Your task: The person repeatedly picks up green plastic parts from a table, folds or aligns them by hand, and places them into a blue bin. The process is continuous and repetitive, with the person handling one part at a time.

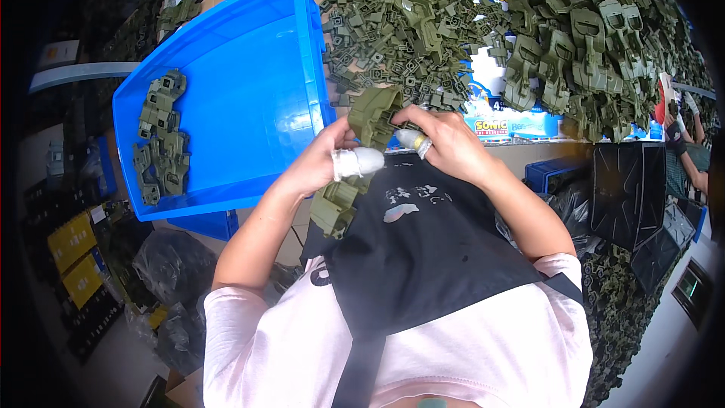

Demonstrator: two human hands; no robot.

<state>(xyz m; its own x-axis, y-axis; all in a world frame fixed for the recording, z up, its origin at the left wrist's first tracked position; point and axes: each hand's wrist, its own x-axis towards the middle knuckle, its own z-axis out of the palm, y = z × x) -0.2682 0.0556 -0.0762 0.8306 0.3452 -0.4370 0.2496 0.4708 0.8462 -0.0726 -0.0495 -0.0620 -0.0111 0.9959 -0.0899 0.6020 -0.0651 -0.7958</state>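
One glossy blue plastic bin (249,98) holds curved, openwork olive-green plastic pieces (176,162) along its left side. Beyond the hands spreads a jumbled heap of small, angular olive-green plastic fittings (370,30). Just right of the bin, a long, ridged olive-green plastic part (375,117) sits clamped in the left hand's (321,155) grip. The right hand's (453,143) fingertips touch its upper edge; I cannot tell whether that grip is closed. Whitish wrappings (361,162) sheathe one digit per hand.

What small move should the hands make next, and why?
I'd probably steady the olive-green part with the left hand while the right hand finishes at its edge: the left already grips it and the right fingers are at its upper end. Placing it in the blue bin, beside similar-looking pieces, seems premature.
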